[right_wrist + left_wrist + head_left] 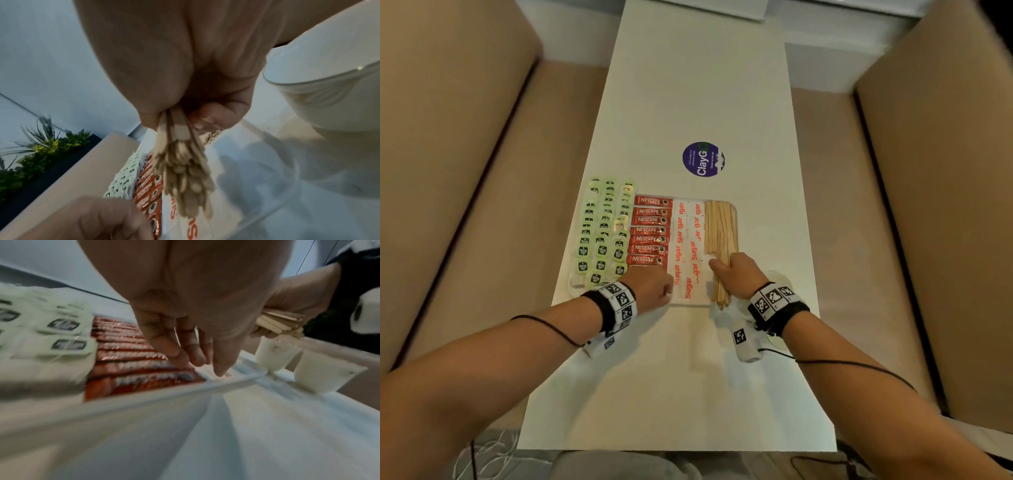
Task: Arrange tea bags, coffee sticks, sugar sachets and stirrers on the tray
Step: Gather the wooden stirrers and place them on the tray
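Note:
A white tray (735, 209) on the narrow white table holds rows of green tea bags (602, 236), red coffee sticks (650, 233), sugar sachets (688, 240) and wooden stirrers (719, 222). My right hand (736, 270) grips a bundle of stirrers (722, 294) over the tray's near right corner; the bundle (185, 170) fans out below the fist (185, 116). My left hand (654, 291) is at the tray's near edge (144, 395). Its fingertips (183, 358) point down onto the nearest coffee stick (144, 379) and a sugar sachet, with nothing visibly pinched.
Two white cups (271, 355) and a clear glass bowl (329, 91) stand right of the tray, under my right wrist. A purple round sticker (703, 159) lies beyond the tray. Tan sofas (448, 171) flank the table on both sides. A green plant (41, 149) stands far left.

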{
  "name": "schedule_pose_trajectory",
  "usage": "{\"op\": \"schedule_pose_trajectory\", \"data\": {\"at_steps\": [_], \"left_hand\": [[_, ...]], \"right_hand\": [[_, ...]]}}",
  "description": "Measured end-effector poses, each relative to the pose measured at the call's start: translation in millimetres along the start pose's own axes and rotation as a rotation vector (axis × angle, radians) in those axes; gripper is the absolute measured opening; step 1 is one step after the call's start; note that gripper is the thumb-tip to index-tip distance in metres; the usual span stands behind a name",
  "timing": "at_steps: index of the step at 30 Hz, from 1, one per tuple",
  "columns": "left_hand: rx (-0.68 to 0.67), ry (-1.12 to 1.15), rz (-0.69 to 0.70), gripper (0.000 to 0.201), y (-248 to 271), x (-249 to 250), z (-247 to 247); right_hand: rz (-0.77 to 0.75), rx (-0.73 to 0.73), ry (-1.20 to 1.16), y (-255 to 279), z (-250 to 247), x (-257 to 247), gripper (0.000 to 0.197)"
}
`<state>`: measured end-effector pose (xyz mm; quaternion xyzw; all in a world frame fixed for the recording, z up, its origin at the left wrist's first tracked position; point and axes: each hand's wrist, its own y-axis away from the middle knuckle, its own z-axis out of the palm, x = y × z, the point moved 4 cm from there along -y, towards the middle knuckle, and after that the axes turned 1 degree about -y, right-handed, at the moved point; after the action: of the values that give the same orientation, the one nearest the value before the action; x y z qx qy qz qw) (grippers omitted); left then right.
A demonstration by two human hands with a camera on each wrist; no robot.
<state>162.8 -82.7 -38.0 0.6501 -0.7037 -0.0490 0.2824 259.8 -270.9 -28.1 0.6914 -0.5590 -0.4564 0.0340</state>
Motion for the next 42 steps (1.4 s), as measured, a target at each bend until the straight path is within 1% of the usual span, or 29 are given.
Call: {"op": "schedule_pose_trajectory", "data": {"at_steps": [3,8,10,17,21,27,31,34,36,38,39,42], "left_hand": [[0.002,-0.019,0.009,0.013,8.7,-7.8,8.8],[0.084,-0.014,0.026,0.012,14.8,-9.3,17.2],[0.097,-0.001,0.023,0.013,15.5,-10.9,19.3],[0.077,0.040,0.012,0.017,20.2,-19.1,21.2],[0.082,0.029,0.009,0.017,26.4,-26.7,21.5],[0.088,0.030,-0.009,0.016,35.6,-41.1,23.7],[0.082,0.010,-0.007,0.016,35.0,-39.7,21.6],[0.040,0.088,-0.009,0.013,25.9,-29.1,15.6],[0.061,0.218,-0.043,0.012,14.5,-18.8,10.1],[0.113,0.377,-0.111,0.026,0.2,-7.6,3.4],[0.139,0.437,-0.151,0.029,-7.3,-2.6,0.2],[0.163,0.491,-0.262,0.035,-28.5,8.8,-5.6]], "right_hand": [[0.009,0.009,0.018,-0.6,3.1,3.3,0.040],[0.028,0.009,0.033,0.0,13.9,8.3,0.040],[0.039,0.011,0.033,-0.1,16.0,9.4,0.042],[0.058,0.023,0.010,-10.8,20.8,9.8,0.048],[0.063,0.009,0.030,-16.7,25.9,4.2,0.043],[0.058,-0.021,0.057,-25.0,36.2,-1.3,0.042],[0.068,-0.018,0.052,-27.5,39.4,-1.0,0.040],[0.070,0.000,0.042,-27.3,42.0,-1.4,0.040],[0.068,0.011,0.046,-28.8,44.9,-1.2,0.042],[0.070,0.033,0.085,-30.7,46.9,-1.9,0.043],[0.073,0.045,0.107,-31.2,47.6,-2.7,0.044],[0.066,0.075,0.133,-31.3,47.8,-5.0,0.046]]}}
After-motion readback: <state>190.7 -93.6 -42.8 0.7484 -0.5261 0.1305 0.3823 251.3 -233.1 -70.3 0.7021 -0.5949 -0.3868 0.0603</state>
